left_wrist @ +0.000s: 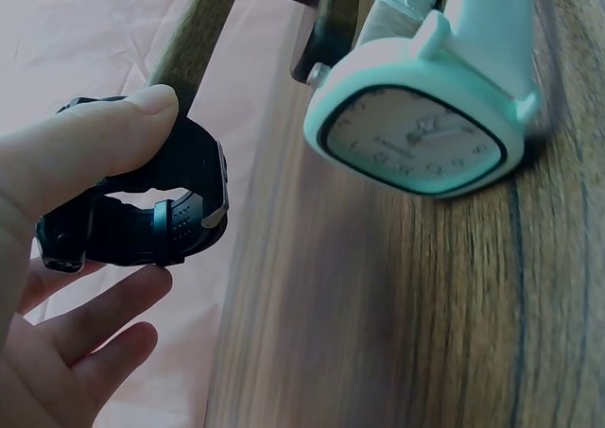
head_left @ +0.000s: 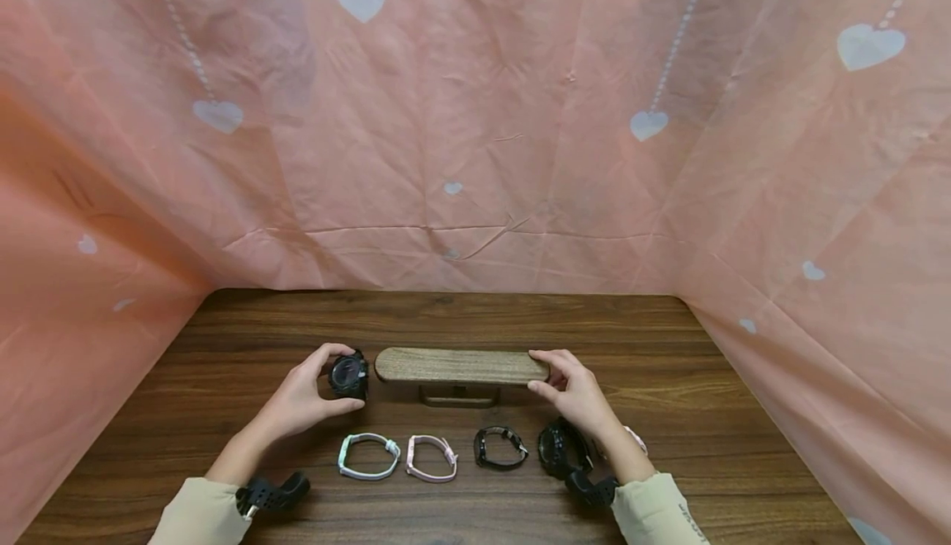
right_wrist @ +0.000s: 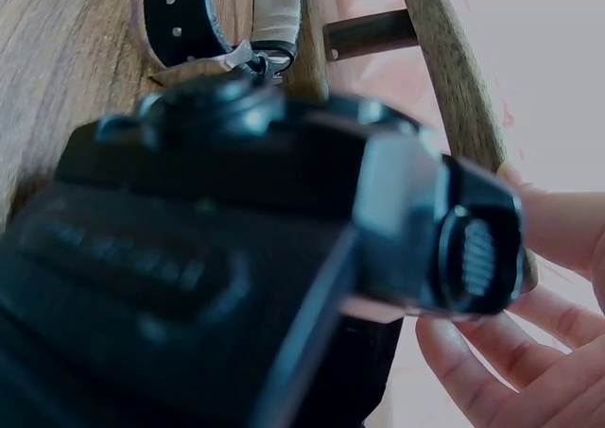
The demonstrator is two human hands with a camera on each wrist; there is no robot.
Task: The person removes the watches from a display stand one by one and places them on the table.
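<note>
My left hand (head_left: 295, 399) holds a chunky black wristwatch (head_left: 346, 374) between thumb and fingers, just off the left end of a wooden watch stand (head_left: 453, 366). In the left wrist view the watch's buckled strap (left_wrist: 194, 225) forms a closed loop under the thumb. The stand's rounded crossbar is raised on a short post over a small base (head_left: 459, 401); no watch hangs on it. At the bar's right end, my right hand (head_left: 581, 396) grips it, thumb on the near side and fingers at the far side.
In front of the stand lie a mint watch (head_left: 344, 452), a pink watch (head_left: 411, 452), a slim black watch (head_left: 480, 448) and a bulky black watch (head_left: 551, 447). Something pale pink (head_left: 636, 440) shows partly behind the right wrist. Pink curtains (head_left: 475, 157) enclose the wooden table (head_left: 297, 314).
</note>
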